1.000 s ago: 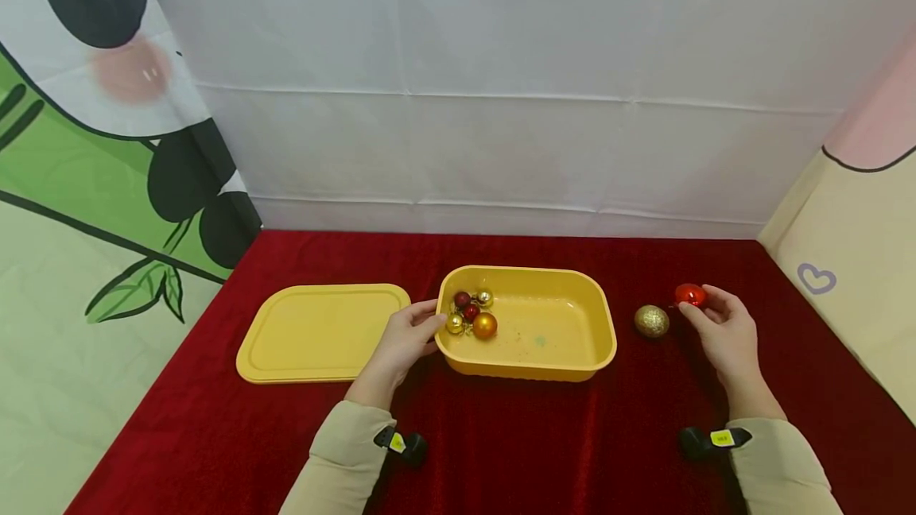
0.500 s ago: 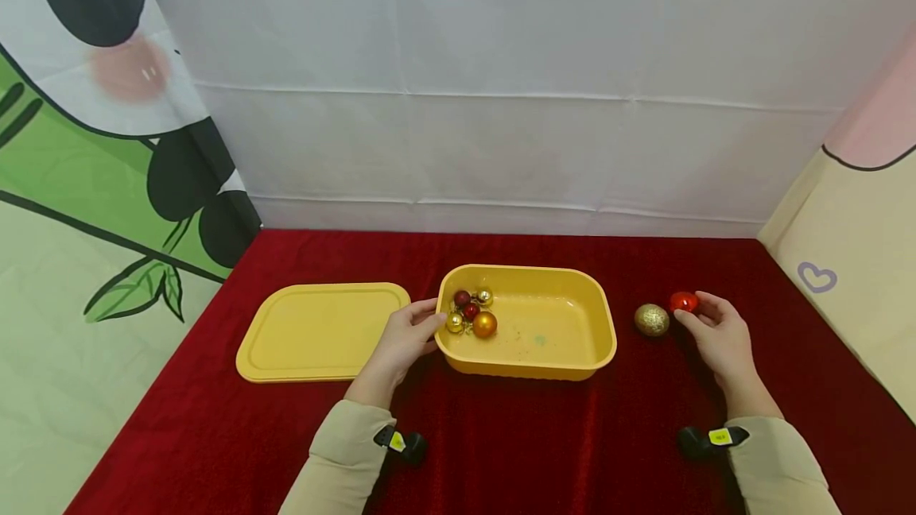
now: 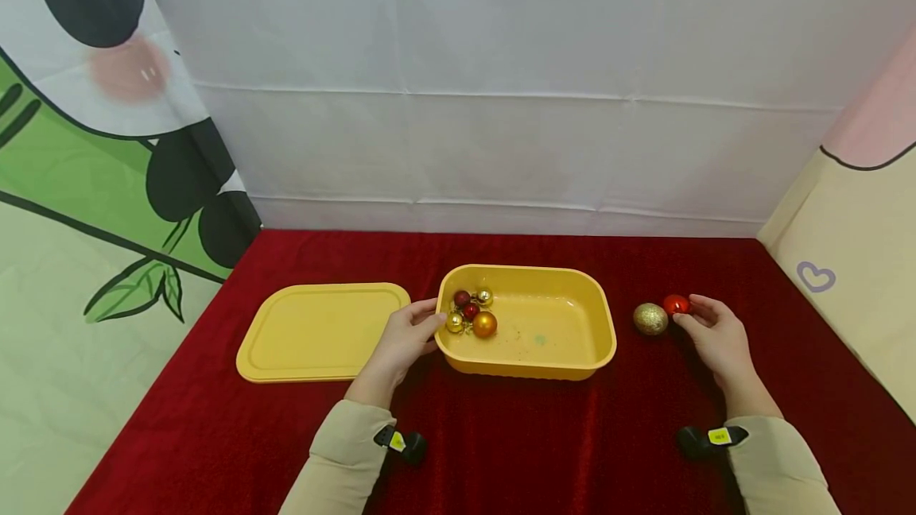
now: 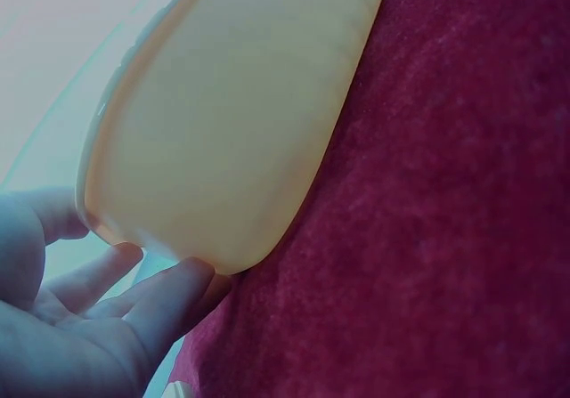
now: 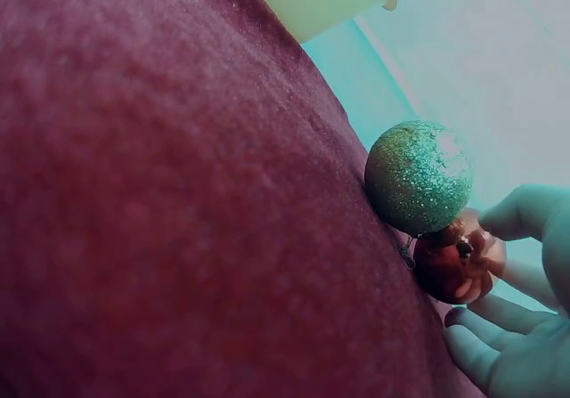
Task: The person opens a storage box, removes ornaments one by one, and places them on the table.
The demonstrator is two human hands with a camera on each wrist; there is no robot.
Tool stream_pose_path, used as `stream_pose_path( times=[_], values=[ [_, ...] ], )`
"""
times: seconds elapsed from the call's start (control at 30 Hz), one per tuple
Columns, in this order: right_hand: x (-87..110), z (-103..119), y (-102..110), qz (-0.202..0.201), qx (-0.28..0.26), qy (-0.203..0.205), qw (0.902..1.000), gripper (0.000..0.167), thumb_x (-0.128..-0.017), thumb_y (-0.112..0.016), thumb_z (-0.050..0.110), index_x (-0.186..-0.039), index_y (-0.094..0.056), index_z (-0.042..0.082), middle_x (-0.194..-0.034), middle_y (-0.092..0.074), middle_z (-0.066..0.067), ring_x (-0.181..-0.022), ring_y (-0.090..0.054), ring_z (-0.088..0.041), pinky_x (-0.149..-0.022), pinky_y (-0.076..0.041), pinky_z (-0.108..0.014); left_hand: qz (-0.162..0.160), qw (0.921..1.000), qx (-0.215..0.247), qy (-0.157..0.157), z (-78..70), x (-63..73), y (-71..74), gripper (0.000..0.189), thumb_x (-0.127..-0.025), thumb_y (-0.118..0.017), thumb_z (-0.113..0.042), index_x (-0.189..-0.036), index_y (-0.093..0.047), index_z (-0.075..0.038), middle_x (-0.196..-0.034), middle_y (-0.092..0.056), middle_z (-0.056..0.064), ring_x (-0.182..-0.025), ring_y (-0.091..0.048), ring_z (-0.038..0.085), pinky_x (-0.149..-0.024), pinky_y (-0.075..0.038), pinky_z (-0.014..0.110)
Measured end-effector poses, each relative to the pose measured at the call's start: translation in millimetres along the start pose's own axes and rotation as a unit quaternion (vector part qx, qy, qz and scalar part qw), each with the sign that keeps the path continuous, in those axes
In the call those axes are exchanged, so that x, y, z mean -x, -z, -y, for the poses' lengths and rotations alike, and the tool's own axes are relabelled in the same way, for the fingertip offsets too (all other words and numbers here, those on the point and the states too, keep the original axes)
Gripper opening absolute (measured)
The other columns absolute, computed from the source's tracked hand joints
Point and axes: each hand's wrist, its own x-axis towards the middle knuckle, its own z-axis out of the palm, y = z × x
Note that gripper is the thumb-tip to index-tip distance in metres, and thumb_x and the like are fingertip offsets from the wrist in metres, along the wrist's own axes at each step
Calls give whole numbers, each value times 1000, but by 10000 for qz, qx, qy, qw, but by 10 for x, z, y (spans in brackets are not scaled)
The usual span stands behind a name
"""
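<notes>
At the left end of a yellow plastic box [image 3: 544, 368], my left hand [image 3: 404, 340] holds the wall, thumb at the rim and fingers against the outside. Inside the box, at that same end, lie several small Christmas baubles, among them an orange one [image 3: 484, 324], a gold one [image 3: 455, 323] and a dark red one [image 3: 462, 300]. Right of the box, my right hand [image 3: 718, 338] grips a shiny red bauble [image 3: 676, 304] between thumb and fingers. A larger glittery gold bauble [image 3: 650, 319] sits right beside it; the two overlap in the right wrist view.
A flat yellow lid [image 3: 322, 332] lies on the red cloth [image 3: 515, 443] to the left of the box, partly behind my left hand. White fabric [image 3: 501, 141] hangs behind the table, and printed cartoon cloth [image 3: 129, 205] hangs at the left side.
My right hand has shifted a short way left with the red bauble, bringing it up to the glittery gold one. The left hand and the box have stayed put.
</notes>
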Motion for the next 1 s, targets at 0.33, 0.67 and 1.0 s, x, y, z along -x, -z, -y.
stream_pose_path(
  times=[0.33, 0.67, 1.0],
  values=[
    [6, 40, 3, -269, 132, -146, 9994, 56, -95, -52, 33, -137, -43, -3, -133, -49, -23, -85, -39, 16, -68, -38, -4, -21, 10000, 20, 13, 0, -10, 3, 41, -95, -55, -17, -134, -51, -5, -125, -58, 20, -109, -61, 28, -86, -55, 39],
    [14, 55, 5, -601, 8, -222, 9979, 56, -94, -53, 36, -135, -46, -1, -127, -52, -16, -85, -42, 14, -69, -38, -5, 59, 10000, 50, -20, 7, -6, -1, 42, -95, -55, -17, -135, -49, -3, -127, -56, 22, -111, -60, 30, -87, -54, 40],
    [-6, 55, 19, -913, -237, -375, 9948, 55, -93, -55, 38, -133, -49, 1, -112, -57, 6, -87, -44, 13, -71, -38, -5, 62, 10000, 61, -26, 12, -12, -4, 43, -96, -55, -17, -136, -48, -4, -129, -55, 21, -113, -59, 31, -87, -54, 40]
  ],
)
